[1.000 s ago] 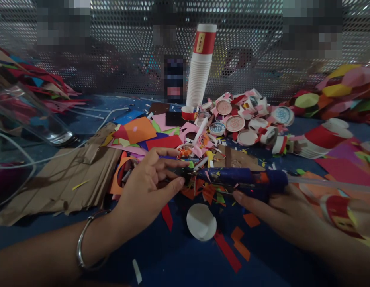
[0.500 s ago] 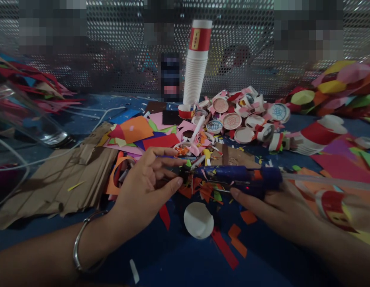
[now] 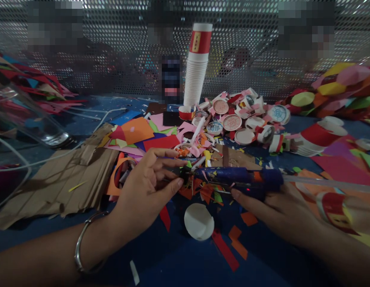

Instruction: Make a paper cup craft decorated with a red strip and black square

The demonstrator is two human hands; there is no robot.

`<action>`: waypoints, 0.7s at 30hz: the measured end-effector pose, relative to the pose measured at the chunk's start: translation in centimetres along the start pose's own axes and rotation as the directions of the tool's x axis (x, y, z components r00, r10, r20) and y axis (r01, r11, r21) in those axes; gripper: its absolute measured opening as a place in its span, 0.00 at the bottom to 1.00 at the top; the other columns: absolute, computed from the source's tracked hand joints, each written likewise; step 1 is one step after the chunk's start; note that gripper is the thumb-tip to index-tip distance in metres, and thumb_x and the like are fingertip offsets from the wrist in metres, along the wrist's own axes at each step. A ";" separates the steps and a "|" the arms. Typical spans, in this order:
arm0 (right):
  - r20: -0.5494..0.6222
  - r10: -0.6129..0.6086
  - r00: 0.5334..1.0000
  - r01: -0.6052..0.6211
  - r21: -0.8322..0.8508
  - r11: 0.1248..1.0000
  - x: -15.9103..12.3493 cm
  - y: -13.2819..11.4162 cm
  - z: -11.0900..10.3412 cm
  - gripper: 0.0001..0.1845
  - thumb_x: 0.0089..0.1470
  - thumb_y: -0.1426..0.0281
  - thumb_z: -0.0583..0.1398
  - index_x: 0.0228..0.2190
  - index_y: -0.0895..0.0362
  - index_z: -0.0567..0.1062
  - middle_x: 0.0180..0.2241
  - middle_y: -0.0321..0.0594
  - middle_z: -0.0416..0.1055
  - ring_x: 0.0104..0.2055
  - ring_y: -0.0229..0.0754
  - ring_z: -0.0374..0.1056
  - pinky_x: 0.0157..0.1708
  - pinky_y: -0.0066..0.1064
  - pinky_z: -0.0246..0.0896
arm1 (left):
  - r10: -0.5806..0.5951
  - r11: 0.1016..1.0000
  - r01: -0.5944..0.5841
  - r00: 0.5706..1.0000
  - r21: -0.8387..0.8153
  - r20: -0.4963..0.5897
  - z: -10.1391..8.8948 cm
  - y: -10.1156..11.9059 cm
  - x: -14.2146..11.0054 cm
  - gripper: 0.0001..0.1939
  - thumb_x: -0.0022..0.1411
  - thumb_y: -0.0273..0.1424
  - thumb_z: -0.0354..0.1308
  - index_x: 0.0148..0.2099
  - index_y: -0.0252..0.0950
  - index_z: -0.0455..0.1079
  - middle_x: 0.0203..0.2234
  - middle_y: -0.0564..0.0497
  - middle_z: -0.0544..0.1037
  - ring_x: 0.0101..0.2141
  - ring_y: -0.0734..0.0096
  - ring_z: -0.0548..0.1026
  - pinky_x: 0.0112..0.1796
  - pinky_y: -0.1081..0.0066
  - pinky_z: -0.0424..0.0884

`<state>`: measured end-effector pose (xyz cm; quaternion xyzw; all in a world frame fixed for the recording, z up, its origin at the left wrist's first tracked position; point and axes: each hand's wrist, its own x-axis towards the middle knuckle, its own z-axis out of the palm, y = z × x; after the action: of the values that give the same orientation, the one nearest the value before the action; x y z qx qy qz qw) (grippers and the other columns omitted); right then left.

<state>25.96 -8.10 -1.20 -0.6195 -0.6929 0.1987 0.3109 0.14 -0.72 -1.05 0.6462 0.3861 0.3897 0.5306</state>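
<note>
My right hand point(image 3: 271, 207) is wrapped round a blue glue gun point(image 3: 223, 174), which lies level with its nozzle to the left. A small red light shows on its body, and a clear glue stick point(image 3: 319, 181) runs out of its back. My left hand point(image 3: 145, 187) curls at the nozzle end, thumb and fingers bent towards each other around something small and dark that I cannot make out. Whether it touches the nozzle is unclear. Below the gun, a white paper disc point(image 3: 199, 222) rests on the blue table point(image 3: 173, 263) beside red and orange paper scraps.
A tall stack of paper cups point(image 3: 196, 65) stands at the back before a perforated metal screen point(image 3: 113, 48). Cut cup bottoms point(image 3: 231, 122) are heaped right of it. Corrugated cardboard point(image 3: 53, 179), a white cable point(image 3: 62, 153) and a clear glass vessel point(image 3: 38, 119) lie left.
Both hands and the glue gun hold nearly the same place. The whole view has shifted very slightly; nothing was taken up or let go.
</note>
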 end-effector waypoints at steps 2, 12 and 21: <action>-0.005 -0.002 1.000 0.002 0.000 1.000 -0.2 0.2 0.0 0.11 0.58 0.62 0.59 0.25 0.49 0.73 0.23 0.33 0.75 0.24 0.44 0.72 0.28 0.32 0.73 | 0.005 1.000 -0.005 1.000 0.008 -0.001 0.0 0.0 0.0 0.21 0.61 0.25 0.67 0.54 0.39 0.66 0.48 0.49 0.83 0.38 0.74 0.83 0.41 0.74 0.80; -0.019 -0.023 1.000 0.024 0.021 1.000 0.1 0.2 0.1 0.08 0.60 0.63 0.60 0.29 0.49 0.73 0.26 0.33 0.77 0.27 0.43 0.75 0.31 0.32 0.74 | 0.152 0.987 -0.150 0.988 0.064 -0.019 0.2 -0.2 0.1 0.19 0.63 0.21 0.65 0.53 0.41 0.67 0.47 0.50 0.85 0.36 0.77 0.83 0.40 0.76 0.81; -0.046 0.148 0.988 -0.151 -0.067 0.986 0.3 1.0 -1.8 0.19 0.58 0.52 0.61 0.25 0.51 0.79 0.31 0.41 0.82 0.37 0.53 0.79 0.40 0.42 0.76 | 0.149 0.989 -0.150 0.983 -0.002 -0.107 -0.1 0.6 -0.1 0.21 0.61 0.25 0.71 0.51 0.42 0.66 0.46 0.52 0.85 0.35 0.75 0.84 0.40 0.74 0.82</action>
<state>27.91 -7.81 -0.47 -0.6842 -0.6445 0.1843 0.2873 0.11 -0.86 -0.47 0.6492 0.3623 0.4641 0.4816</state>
